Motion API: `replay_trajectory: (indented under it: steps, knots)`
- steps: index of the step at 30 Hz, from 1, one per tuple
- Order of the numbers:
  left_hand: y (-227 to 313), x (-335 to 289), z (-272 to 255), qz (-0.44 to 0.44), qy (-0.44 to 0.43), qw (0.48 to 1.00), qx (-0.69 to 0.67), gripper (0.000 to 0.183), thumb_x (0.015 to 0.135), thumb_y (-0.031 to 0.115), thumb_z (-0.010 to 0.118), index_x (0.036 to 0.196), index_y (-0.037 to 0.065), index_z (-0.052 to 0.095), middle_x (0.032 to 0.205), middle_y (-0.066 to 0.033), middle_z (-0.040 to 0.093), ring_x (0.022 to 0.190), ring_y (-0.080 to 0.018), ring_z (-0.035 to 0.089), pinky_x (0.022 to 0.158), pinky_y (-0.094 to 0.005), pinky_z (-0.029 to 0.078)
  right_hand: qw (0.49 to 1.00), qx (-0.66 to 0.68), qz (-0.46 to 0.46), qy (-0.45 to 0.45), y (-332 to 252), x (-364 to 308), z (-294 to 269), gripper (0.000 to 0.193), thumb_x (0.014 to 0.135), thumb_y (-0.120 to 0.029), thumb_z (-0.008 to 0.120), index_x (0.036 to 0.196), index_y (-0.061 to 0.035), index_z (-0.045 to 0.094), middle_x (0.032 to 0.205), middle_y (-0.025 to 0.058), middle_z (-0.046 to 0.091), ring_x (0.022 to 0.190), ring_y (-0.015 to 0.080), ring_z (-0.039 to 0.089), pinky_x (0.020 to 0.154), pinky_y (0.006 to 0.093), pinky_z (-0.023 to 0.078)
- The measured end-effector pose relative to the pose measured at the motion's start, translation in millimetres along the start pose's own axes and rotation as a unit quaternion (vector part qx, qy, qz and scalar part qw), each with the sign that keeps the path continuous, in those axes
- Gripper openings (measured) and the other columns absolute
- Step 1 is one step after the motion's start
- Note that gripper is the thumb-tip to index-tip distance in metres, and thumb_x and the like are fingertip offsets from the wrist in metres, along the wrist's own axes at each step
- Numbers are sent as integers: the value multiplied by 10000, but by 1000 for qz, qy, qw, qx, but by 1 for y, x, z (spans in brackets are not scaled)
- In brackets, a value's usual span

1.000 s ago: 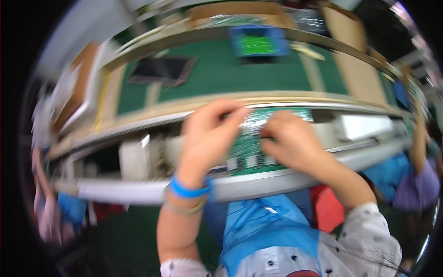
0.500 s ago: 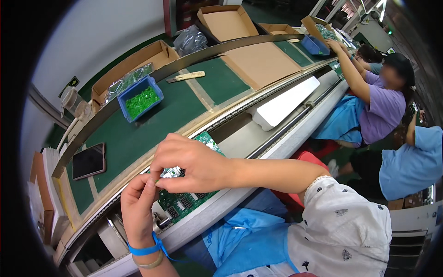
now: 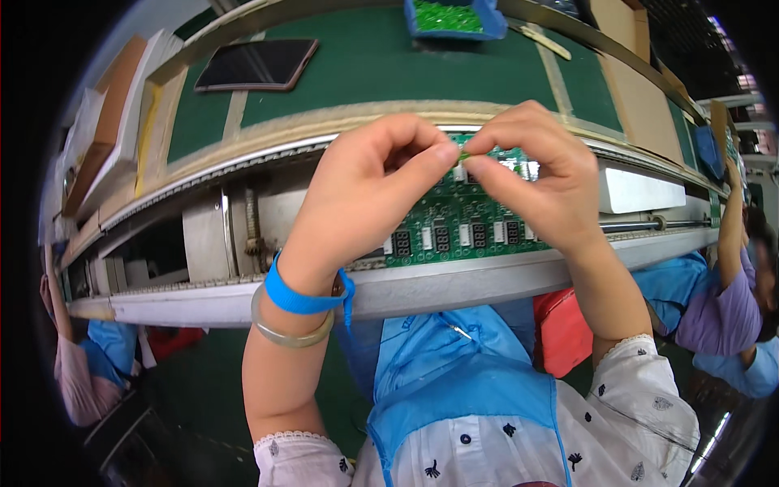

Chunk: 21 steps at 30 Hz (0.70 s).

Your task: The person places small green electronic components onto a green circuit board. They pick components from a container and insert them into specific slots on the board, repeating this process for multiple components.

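My left hand (image 3: 361,191) and my right hand (image 3: 552,178) meet fingertip to fingertip, both closed in a pinch. A small green piece (image 3: 463,157) shows between the fingertips; its exact kind is too small to make out. Right beneath them lies a green circuit board panel (image 3: 446,235) with rows of dark digit displays and white connectors. My hands cover part of its far side. A blue band and a pale bangle circle my left wrist.
The board lies between conveyor rails (image 3: 487,278). Beyond, on the green bench, are a phone (image 3: 258,65), a blue bin (image 3: 497,26) of small green pieces and a pale-handled tool (image 3: 545,40). A white block (image 3: 641,191) stands rightward. Co-workers (image 3: 722,304) sit at both sides.
My view has swung left and down, so the board now lies straight ahead and the bin sits at the top edge. Both hands keep their pinch together above the board.
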<state>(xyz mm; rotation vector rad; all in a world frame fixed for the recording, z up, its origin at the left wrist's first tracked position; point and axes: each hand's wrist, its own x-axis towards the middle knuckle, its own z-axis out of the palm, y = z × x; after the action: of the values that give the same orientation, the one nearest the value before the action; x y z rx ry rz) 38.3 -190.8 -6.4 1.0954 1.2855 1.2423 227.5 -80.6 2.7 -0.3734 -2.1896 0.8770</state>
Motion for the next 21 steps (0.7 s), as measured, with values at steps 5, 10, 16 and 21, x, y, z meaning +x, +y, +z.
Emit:
replay_trajectory:
  steps: [5,10,16,21]
  knots:
    - [0,1,1,7,4,999,50,186,1020,180,658,1049,-2,673,944,38,639,891,-43,556,801,-223,459,1000,-10,10,-7,0,1,0,146,768,-27,786,912,-32,763,885,72,740,852,206,661,772,334,523]
    - [1,3,4,18,16,997,75,205,1027,186,645,1052,-13,691,947,25,662,912,-48,574,820,-225,469,999,-40,9,-17,-2,4,-5,133,767,-17,778,899,-34,762,884,69,738,857,201,663,776,321,524]
    - [2,3,-2,43,111,991,66,276,1030,270,652,1032,8,736,910,4,697,864,-60,612,791,-214,475,992,-111,-2,-54,3,4,-11,113,765,-31,784,875,-43,761,873,59,732,856,202,656,781,322,522]
    - [5,3,4,47,161,986,-19,227,1001,193,675,988,-27,731,772,5,663,692,-36,532,609,-209,425,973,-191,-44,-120,5,3,-13,122,755,-44,798,872,-59,764,868,56,720,858,230,637,763,353,512]
